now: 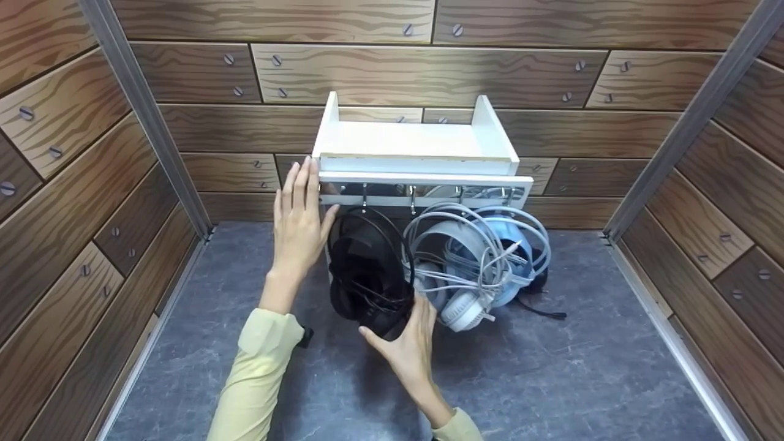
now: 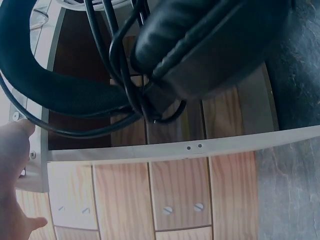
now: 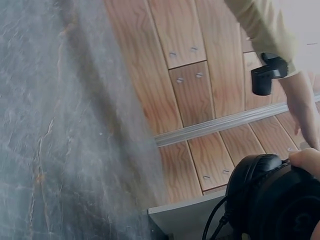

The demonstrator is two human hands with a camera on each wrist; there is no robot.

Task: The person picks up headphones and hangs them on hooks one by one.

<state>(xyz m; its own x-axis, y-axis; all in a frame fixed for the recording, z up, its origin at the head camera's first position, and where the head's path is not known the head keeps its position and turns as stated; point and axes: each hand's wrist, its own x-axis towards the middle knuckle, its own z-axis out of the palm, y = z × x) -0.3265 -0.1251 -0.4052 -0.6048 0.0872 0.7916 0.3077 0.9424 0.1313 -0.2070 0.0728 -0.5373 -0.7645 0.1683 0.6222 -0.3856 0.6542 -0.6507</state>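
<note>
Right hand (image 1: 409, 346) nearest: my thumb and fingers, parted, curl round bottom of black headphones (image 1: 367, 257), in front of left end of white rack (image 1: 422, 179). White headphones (image 1: 463, 310), blue headphones (image 1: 503, 230) just right. Farther, left hand (image 1: 297, 226) against rack's left end, fingers straight. Plank wall (image 1: 429, 73) behind.

Wood-plank pattern with slotted screw heads on 3 sides: left wall (image 1: 49, 245), far wall (image 1: 649, 131), right wall (image 1: 741, 202). 2 grey metal corner posts (image 1: 146, 110), far left and far right. Pale strips (image 1: 673, 331) edge the desk (image 1: 582, 380), dark grey, marbled. Light's brightest mid far wall.
</note>
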